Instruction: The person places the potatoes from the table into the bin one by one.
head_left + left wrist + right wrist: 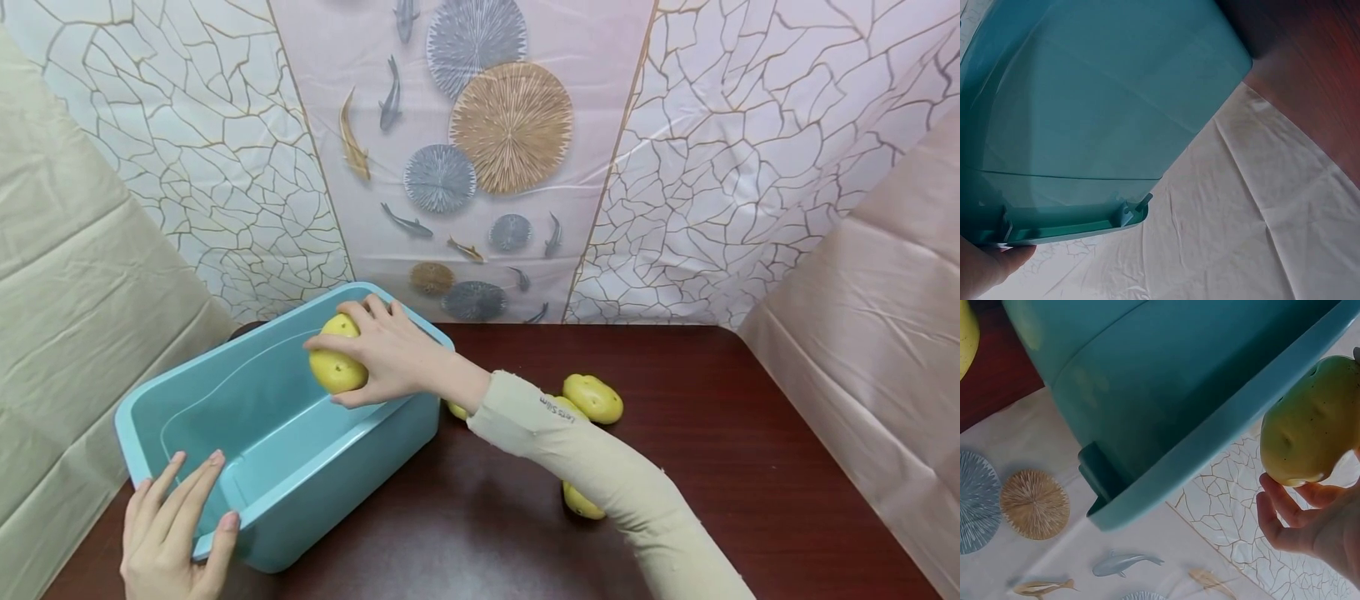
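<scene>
Over the mouth of a blue plastic bin (330,475), my right hand (397,354) grips a yellow potato (337,371) between thumb and fingers. From the right wrist view, the potato (1310,425) is beside the bin's rim (1222,425), with fingertips against its underside. My left hand (168,533) rests at the near left end of the bin, its fingers extended over the rim. In the left wrist view, part of the left hand (991,269) touches the rim, while the rest is out of frame.
On the dark red table (705,467), right of the bin, lie several more potatoes: one far (592,398), one nearer (581,502), and others partly hidden by the right sleeve (600,467). Patterned cloth (675,208) hangs behind, with plain cloth at the sides.
</scene>
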`<state>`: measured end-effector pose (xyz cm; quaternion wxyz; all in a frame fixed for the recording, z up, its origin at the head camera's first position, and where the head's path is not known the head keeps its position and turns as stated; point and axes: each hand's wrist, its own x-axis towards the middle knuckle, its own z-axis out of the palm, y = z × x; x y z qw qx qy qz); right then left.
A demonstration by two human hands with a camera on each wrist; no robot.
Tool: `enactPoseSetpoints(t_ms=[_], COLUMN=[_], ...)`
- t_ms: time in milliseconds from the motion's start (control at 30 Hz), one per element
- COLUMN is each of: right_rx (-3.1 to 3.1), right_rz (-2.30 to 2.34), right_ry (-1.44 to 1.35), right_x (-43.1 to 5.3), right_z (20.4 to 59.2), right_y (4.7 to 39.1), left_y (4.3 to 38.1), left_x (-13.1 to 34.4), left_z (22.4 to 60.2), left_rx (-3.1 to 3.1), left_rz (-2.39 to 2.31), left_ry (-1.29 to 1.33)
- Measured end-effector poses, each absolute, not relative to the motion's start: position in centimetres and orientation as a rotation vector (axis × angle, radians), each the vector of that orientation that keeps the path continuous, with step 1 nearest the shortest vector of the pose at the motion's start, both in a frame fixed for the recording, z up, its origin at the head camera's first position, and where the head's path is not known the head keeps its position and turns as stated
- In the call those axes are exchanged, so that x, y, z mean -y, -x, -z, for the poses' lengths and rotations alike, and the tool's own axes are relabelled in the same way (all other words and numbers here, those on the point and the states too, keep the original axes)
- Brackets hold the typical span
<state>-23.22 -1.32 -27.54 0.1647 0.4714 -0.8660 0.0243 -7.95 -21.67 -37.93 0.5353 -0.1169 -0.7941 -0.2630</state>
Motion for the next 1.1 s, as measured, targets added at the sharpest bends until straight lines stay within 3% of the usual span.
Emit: enactPoseSetpoints(t_ms=[1100], right_rx=[2.563], right_rz=[-0.038], right_ry=[-1.331], right_x=[2.8], right_z=[28.0], right_y=[23.9], left_y=[8.3], left_x=[22.8], left_z=[39.0], left_rx=[1.910], left_rz=[0.619], left_ry=[0.281])
